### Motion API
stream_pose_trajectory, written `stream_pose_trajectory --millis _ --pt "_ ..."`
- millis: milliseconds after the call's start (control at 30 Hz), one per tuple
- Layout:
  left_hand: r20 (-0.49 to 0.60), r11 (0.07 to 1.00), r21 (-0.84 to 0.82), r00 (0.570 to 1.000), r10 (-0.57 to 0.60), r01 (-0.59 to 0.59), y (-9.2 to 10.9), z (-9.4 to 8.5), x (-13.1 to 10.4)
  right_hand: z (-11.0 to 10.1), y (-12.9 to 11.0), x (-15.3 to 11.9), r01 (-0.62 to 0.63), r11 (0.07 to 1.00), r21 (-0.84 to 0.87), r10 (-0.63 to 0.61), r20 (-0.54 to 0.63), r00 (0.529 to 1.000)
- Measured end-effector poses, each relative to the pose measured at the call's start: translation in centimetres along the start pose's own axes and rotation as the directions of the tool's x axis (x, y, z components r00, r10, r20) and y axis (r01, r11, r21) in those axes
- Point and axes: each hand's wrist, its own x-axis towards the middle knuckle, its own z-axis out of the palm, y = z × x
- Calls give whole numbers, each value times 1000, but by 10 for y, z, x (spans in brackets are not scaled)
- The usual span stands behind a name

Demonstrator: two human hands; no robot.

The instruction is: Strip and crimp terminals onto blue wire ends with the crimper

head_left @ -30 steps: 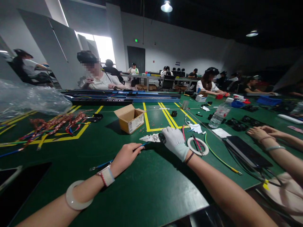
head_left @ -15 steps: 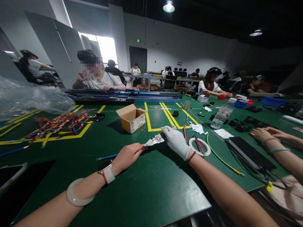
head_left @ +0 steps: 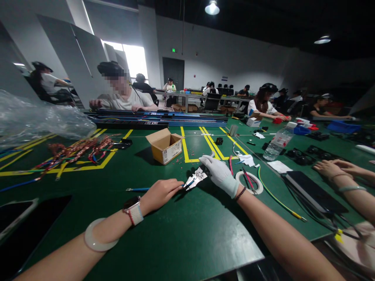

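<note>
My left hand [head_left: 161,194], bare with a watch and a pale bangle at the wrist, pinches a blue wire [head_left: 138,189]. One end of the wire, with a metal lug, sticks out to the left; the other end shows at my fingertips. My right hand [head_left: 220,171], in a white glove, is closed round the handles of a wire stripper [head_left: 197,178]. The stripper's jaws are parted and lie at the wire's end, just right of my left fingertips. Both hands are above the green table [head_left: 164,242].
An open cardboard box [head_left: 167,150] stands beyond my hands. Copper strands [head_left: 73,152] lie at left. On the right are a white tape roll [head_left: 249,183], a green-yellow wire [head_left: 277,201], a bottle [head_left: 278,142], a black device [head_left: 316,191] and another person's hands [head_left: 329,169].
The stripper's jaws have opened and tilted downward, and the blue wire's end now shows between them and my left fingertips. The whole view has shifted slightly.
</note>
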Motion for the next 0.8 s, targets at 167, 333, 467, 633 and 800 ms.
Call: stream_pose_trajectory --millis 167,333,467,633,800 --pt "7 1000 -3 1000 31 -31 -2 2 -1 -4 -2 2 -19 999 -41 21 53 998" --pt "6 1000 -14 1000 21 -21 -1 2 -1 -3 -4 1 -68 997 -35 70 48 996" --pt "20 1000 -14 1000 24 -23 1 0 0 1 -3 -1 10 992 125 -4 -53 999" --pt "28 999 -16 999 42 -42 1 0 0 5 0 -3 69 971 230 -48 -99 994" --pt "38 998 -13 998 59 -58 0 1 -1 8 2 -4 104 958 267 -73 -124 990"
